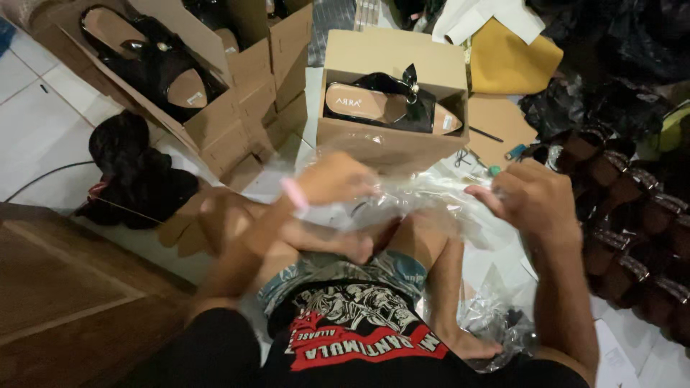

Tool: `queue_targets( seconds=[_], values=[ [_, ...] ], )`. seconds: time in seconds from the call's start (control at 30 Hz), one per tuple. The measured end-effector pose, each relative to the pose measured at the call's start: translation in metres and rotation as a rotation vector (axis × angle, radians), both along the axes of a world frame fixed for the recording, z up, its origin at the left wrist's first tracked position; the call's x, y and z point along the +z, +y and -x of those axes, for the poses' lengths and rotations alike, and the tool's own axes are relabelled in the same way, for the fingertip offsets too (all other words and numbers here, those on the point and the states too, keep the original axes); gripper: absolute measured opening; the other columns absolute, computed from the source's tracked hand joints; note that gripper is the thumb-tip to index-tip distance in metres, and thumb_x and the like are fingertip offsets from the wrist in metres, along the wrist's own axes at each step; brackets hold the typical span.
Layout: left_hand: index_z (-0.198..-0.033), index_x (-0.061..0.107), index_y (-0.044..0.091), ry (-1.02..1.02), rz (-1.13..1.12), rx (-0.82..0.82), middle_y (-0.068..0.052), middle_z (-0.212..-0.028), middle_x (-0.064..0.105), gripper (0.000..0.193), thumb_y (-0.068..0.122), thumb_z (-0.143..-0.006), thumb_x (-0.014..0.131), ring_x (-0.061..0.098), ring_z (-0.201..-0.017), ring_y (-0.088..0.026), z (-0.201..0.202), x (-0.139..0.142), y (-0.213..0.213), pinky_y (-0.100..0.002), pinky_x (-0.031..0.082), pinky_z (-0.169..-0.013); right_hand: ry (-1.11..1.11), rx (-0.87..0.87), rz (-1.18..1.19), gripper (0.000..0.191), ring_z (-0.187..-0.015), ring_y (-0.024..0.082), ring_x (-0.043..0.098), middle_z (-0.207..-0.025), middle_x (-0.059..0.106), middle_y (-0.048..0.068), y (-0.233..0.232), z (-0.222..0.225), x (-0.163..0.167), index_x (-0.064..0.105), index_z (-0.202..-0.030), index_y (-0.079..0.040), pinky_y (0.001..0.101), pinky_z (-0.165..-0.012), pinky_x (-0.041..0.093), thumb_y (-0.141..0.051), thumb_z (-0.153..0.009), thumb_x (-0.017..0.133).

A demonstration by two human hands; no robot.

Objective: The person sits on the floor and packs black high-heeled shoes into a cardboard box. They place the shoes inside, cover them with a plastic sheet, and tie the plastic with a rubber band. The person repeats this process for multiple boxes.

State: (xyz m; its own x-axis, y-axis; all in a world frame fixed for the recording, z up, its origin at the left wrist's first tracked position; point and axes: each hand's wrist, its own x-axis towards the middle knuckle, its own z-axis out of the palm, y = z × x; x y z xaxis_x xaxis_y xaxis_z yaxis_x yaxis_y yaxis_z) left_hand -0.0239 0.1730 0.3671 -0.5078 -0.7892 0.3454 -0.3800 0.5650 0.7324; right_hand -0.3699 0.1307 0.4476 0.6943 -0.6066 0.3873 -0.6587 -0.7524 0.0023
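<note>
Crossed bare legs [374, 251] fill six o'clock, with a clear plastic bag [431, 205] stretched above them at centre. Left hand [334, 178] and right hand [532, 197] both pinch its edges. At twelve o'clock, an open cardboard box [392, 133] holds black sandals [388, 104].

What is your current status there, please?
Both hands, left and right, gripping clear plastic bag. Open shoe box just beyond. Nothing between.
</note>
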Motion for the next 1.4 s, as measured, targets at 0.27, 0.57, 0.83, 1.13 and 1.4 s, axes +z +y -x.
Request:
queue_targets(
  seconds=[0.27, 0.57, 0.83, 1.13, 1.4],
  values=[
    [-0.093, 0.065, 0.002, 0.457, -0.556, -0.075, 0.001, -0.081, 0.067, 0.029, 0.029, -0.105, 0.065, 0.065, -0.073, -0.007, -0.113, -0.004, -0.024, -0.025, 0.054, -0.068, -0.296, -0.031, -0.972, 0.041, -0.058, 0.006, 0.038, -0.061, 0.042, -0.002, -0.083, 0.039, -0.055, 0.054, -0.072, 0.002, 0.0283, -0.050, 0.034, -0.025, -0.102, 0.063],
    [-0.092, 0.066, 0.000, 0.252, -0.419, 0.213, 0.001, -0.080, 0.068, 0.020, 0.019, -0.096, 0.070, 0.055, -0.066, -0.007, -0.111, -0.012, -0.075, -0.027, 0.045, -0.056, -0.544, -0.214, -0.793, 0.039, -0.059, 0.007, 0.047, -0.068, 0.055, -0.002, -0.154, 0.003, -0.094, 0.062, -0.081, 0.002, 0.0273, -0.053, 0.038, -0.026, -0.107, 0.059],
    [-0.099, 0.077, 0.007, -0.032, -0.166, 0.293, -0.003, -0.081, 0.074, 0.013, 0.019, -0.093, 0.079, 0.065, -0.071, -0.011, -0.121, 0.018, -0.073, -0.028, 0.049, -0.064, -0.496, -0.049, -0.573, 0.025, -0.064, 0.008, 0.053, -0.068, 0.060, 0.004, -0.148, -0.030, -0.064, 0.070, -0.097, 0.000, 0.0281, -0.060, 0.044, -0.023, -0.105, 0.063],
    [-0.142, 0.054, 0.005, -0.190, 0.249, 0.177, -0.020, -0.122, 0.060, 0.068, 0.019, -0.081, 0.081, 0.059, -0.116, -0.039, -0.031, 0.014, -0.145, -0.045, 0.050, -0.100, -0.264, -0.032, -0.448, 0.039, -0.069, 0.025, 0.066, -0.085, 0.068, 0.011, -0.117, -0.064, -0.037, 0.075, -0.122, -0.015, 0.0372, -0.066, 0.053, -0.036, -0.089, 0.074],
    [-0.083, 0.070, 0.009, -0.475, 0.128, 0.455, -0.014, -0.093, 0.070, 0.014, 0.010, -0.073, 0.081, 0.069, -0.090, -0.038, -0.046, -0.031, -0.140, -0.048, 0.056, -0.077, -0.020, -0.090, -0.179, 0.034, -0.083, 0.033, 0.065, -0.087, 0.064, 0.012, -0.114, -0.059, -0.055, 0.083, -0.097, -0.018, 0.0456, -0.072, 0.051, -0.049, -0.092, 0.070]
  ],
)
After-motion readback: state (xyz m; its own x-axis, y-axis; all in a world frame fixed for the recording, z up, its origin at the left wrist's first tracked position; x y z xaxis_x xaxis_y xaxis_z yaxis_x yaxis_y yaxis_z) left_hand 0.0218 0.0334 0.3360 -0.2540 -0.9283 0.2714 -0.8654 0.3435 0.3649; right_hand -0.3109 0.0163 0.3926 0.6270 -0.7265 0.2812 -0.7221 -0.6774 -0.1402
